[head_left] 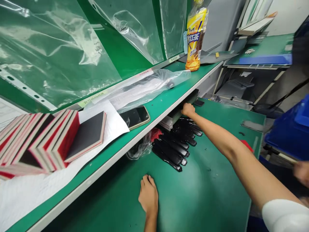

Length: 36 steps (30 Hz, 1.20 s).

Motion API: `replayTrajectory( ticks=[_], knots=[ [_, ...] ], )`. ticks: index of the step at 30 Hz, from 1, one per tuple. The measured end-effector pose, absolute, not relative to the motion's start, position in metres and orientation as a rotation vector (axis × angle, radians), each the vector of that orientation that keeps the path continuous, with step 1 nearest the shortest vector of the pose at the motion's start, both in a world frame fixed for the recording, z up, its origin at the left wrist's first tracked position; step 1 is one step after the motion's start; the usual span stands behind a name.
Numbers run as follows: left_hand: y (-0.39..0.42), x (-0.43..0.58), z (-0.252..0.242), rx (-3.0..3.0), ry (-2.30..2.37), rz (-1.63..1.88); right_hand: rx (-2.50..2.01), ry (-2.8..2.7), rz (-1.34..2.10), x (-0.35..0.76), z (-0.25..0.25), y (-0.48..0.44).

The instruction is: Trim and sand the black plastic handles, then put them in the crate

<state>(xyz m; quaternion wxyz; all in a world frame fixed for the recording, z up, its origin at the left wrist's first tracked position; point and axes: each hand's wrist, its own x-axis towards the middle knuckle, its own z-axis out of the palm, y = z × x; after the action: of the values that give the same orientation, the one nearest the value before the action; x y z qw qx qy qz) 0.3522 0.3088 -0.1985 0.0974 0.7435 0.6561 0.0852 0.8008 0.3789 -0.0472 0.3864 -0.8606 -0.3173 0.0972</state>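
My right hand reaches under the shelf, fingers curled on a stack of dark, flat strips; its fingertips are partly hidden. My left hand rests on the green table mat in a loose fist, with nothing visible in it. Between my hands, several black coated gloves lie in a fanned pile, fingers pointing towards me. A clear plastic bag and a red item sit beside the gloves under the shelf edge.
On the green shelf are red, white and black layered blocks, a phone, a plastic sleeve with papers and a drink bottle. Blue bins stand to the right. Another person's hand shows at the right edge.
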Motion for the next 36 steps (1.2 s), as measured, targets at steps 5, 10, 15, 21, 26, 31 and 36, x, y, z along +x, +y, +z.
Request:
replayTrajectory(
  ticks=[5,10,15,21,26,31,36],
  knots=[
    [0.312,0.349,-0.190,2.067,1.798,0.355,-1.812,-0.451,0.743,0.678,-0.058,0.228],
    [0.266,0.319,-0.156,1.962,1.387,0.496,-1.366,-0.289,1.039,0.491,-0.075,0.073],
    [0.122,0.234,-0.122,1.909,0.798,0.468,-1.135,-0.209,1.274,0.323,-0.092,-0.009],
    [0.021,0.151,-0.123,1.778,0.833,0.487,-1.106,-0.223,1.368,0.238,-0.101,-0.074],
    [-0.005,0.146,-0.130,1.635,0.861,0.455,-1.108,-0.115,1.349,0.215,-0.109,-0.134],
    [-0.009,0.144,-0.148,1.453,0.880,0.309,-1.192,0.058,1.156,0.206,-0.133,-0.187],
    [-0.042,0.189,-0.195,1.165,0.925,-0.118,-1.326,0.156,0.774,0.237,-0.155,-0.230]
  ],
)
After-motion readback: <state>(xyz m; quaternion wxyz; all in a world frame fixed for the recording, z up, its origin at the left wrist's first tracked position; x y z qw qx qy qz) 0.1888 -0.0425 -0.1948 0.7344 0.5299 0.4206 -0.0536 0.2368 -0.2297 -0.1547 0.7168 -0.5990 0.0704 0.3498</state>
